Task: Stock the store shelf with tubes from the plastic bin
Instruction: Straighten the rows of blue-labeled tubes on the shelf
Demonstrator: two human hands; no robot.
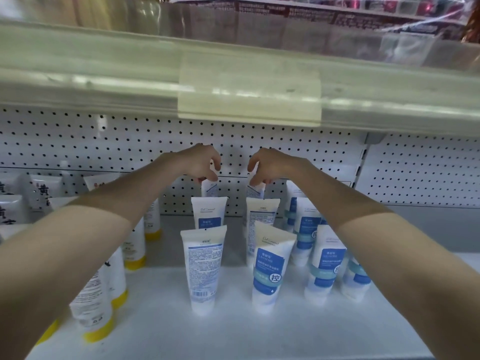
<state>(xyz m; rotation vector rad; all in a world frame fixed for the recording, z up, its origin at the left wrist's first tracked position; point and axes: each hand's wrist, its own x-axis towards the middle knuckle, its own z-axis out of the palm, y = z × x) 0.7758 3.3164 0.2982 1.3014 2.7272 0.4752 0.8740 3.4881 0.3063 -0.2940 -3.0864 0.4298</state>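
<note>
Pegboard [78, 141] backs yellow-capped tubes [134, 246] beside blue-labelled tubes [270, 266].

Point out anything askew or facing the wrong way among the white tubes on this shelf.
The front-left white plastic tube shows its barcode back, unlike the blue-labelled white tube beside it, which itself stands tilted, top leaning right. Nothing looks spilled or damaged.

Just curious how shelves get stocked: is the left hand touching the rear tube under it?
Touching. The head view shows the left hand with its fingers curled down and pinching the top edge of the rear tube, with no gap between them.
</note>
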